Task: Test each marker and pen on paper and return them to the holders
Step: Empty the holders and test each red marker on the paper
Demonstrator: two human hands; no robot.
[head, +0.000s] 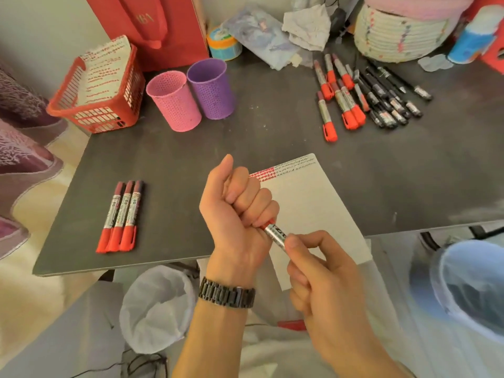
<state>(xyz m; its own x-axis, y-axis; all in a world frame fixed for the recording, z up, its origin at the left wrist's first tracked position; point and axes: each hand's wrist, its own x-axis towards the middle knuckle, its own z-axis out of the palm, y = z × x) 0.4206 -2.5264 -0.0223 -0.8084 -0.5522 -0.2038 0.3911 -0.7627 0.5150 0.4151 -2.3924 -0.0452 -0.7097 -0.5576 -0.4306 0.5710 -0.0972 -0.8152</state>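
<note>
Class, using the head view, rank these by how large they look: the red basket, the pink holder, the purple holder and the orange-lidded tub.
1. red basket
2. pink holder and purple holder: they look alike, so they are not ranked against each other
3. orange-lidded tub, though it sits farther from the camera

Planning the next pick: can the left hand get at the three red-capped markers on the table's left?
Probably not yet: the left hand grips the cap end of the marker the right hand also holds. Once freed, bare table lies between it and the three markers.
</note>
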